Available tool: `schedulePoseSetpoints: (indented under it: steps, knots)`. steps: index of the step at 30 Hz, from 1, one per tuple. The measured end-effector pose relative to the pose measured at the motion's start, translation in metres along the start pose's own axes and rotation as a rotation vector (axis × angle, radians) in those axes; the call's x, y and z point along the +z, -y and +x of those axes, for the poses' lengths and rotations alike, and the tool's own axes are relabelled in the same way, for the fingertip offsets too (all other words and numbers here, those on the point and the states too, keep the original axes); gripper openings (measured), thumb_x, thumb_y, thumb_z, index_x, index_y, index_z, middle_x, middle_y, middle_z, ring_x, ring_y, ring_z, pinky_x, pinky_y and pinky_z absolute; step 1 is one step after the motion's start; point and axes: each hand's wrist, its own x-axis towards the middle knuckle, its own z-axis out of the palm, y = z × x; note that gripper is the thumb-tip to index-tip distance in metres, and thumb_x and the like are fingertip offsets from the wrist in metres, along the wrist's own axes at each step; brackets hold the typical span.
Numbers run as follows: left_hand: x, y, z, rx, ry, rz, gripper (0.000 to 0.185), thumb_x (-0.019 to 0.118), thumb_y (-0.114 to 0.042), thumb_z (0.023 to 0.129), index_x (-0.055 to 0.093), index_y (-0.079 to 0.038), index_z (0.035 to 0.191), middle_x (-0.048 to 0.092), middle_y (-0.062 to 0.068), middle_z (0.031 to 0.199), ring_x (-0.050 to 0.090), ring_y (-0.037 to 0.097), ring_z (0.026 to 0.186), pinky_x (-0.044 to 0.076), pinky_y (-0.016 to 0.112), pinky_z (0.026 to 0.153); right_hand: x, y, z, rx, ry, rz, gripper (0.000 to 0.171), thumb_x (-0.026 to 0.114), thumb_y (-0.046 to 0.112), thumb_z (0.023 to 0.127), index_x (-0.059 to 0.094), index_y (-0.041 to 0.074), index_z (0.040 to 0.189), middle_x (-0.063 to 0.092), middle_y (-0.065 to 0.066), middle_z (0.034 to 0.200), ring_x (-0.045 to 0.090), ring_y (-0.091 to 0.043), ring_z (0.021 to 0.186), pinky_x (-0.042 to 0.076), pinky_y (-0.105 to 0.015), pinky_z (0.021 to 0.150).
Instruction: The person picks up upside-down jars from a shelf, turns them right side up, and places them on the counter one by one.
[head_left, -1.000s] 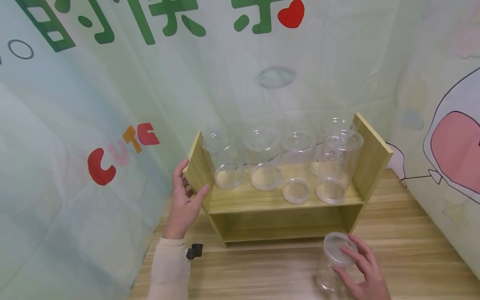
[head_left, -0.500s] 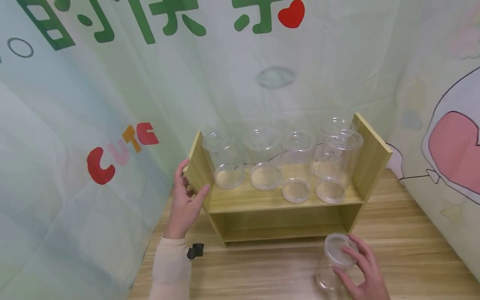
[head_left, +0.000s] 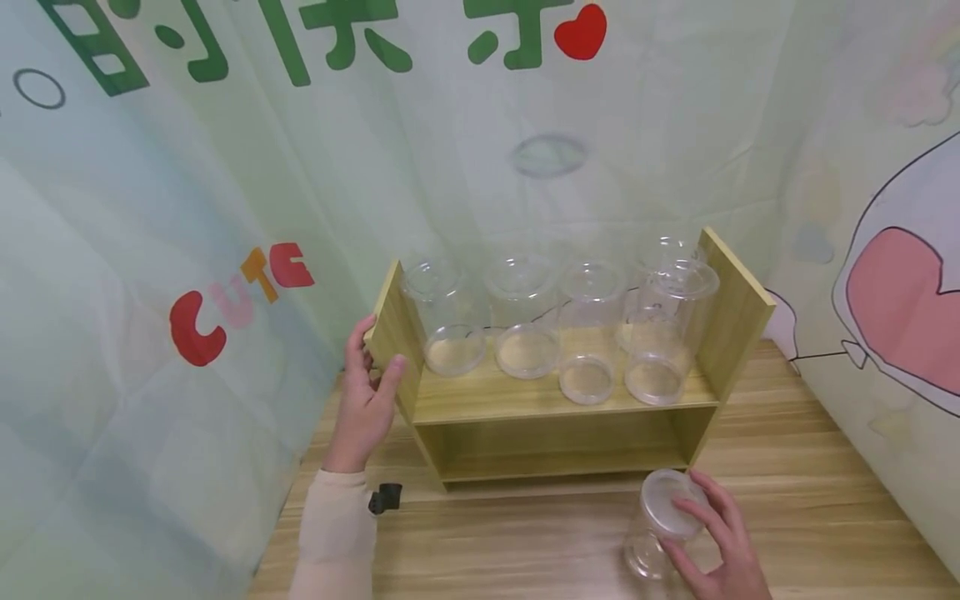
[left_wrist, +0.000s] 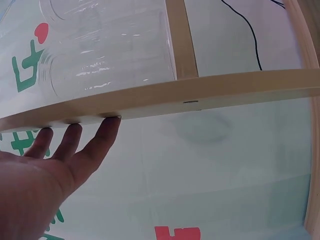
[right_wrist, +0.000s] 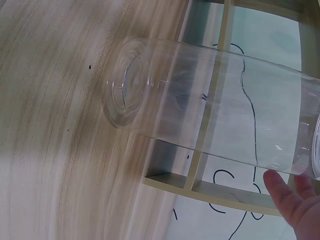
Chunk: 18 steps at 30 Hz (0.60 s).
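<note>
Nearby, at the near right of the wooden counter (head_left: 810, 467): right hand (head_left: 720, 550), fingers curled over the lid end of a clear plastic jar (head_left: 660, 525), grip closed around it. Jar standing on the counter just in front of the wooden shelf unit (head_left: 555, 408), apart from it, slightly tilted. From the right wrist view, same jar (right_wrist: 210, 110) seen lengthwise, base resting on the wood grain, fingertips (right_wrist: 295, 200) at its lid end.

At the left: left hand (head_left: 363, 400), fingers straight and released, pressed flat against the left side panel of the shelf unit, thumb on the panel's front edge. From the left wrist view, fingertips (left_wrist: 107, 131) touching the panel edge (left_wrist: 200, 95).

On the upper shelf: five clear lidded jars (head_left: 525, 317) upright in a row, one partly hidden behind the rightmost. Lower shelf open. Small black clip (head_left: 384, 497) on the counter beside the left sleeve (head_left: 333, 533). Behind and on both sides, pale green printed curtain (head_left: 225, 167) with the word "CUTE".
</note>
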Motion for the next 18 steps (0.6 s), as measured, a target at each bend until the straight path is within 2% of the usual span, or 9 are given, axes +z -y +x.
schedulePoseSetpoints:
  steps: [3, 8, 12, 18]
  knots:
    - [-0.0008, 0.0002, 0.001, 0.026, 0.002, 0.01, 0.055, 0.044, -0.018, 0.106, 0.019, -0.024, 0.155, 0.046, 0.02, 0.132, 0.052, 0.033, 0.111, 0.053, 0.041, 0.079, -0.0005, -0.0008, 0.0001, -0.017, 0.0, -0.014, 0.057, 0.065, 0.043, 0.093, 0.062, -0.014, 0.1, 0.048, -0.039, 0.123, 0.044, -0.013, 0.13, 0.038, -0.013, 0.098]
    - [-0.0021, 0.0012, 0.0014, 0.066, -0.003, 0.006, 0.052, 0.042, -0.014, 0.106, 0.021, -0.02, 0.154, 0.048, 0.022, 0.129, 0.053, 0.035, 0.108, 0.053, 0.03, 0.076, -0.0003, -0.0003, -0.0006, -0.03, 0.004, 0.0, 0.057, 0.066, 0.042, 0.093, 0.062, -0.014, 0.1, 0.051, -0.036, 0.123, 0.046, -0.012, 0.129, 0.038, -0.015, 0.1]
    - [-0.0028, 0.0027, 0.0001, 0.065, -0.006, -0.002, 0.052, 0.043, -0.013, 0.106, 0.022, -0.021, 0.153, 0.049, 0.023, 0.127, 0.053, 0.034, 0.106, 0.052, 0.028, 0.075, -0.0003, 0.0006, -0.0019, -0.029, 0.005, 0.007, 0.055, 0.067, 0.042, 0.092, 0.064, -0.013, 0.098, 0.053, -0.03, 0.128, 0.045, -0.013, 0.131, 0.037, -0.016, 0.103]
    - [-0.0029, 0.0036, 0.0001, 0.053, 0.001, -0.002, 0.052, 0.044, -0.015, 0.106, 0.023, -0.024, 0.153, 0.048, 0.02, 0.131, 0.055, 0.035, 0.109, 0.055, 0.03, 0.077, -0.0013, -0.0036, -0.0012, -0.037, 0.002, 0.014, 0.054, 0.068, 0.04, 0.092, 0.064, -0.013, 0.098, 0.052, -0.033, 0.127, 0.046, -0.015, 0.13, 0.038, -0.017, 0.102]
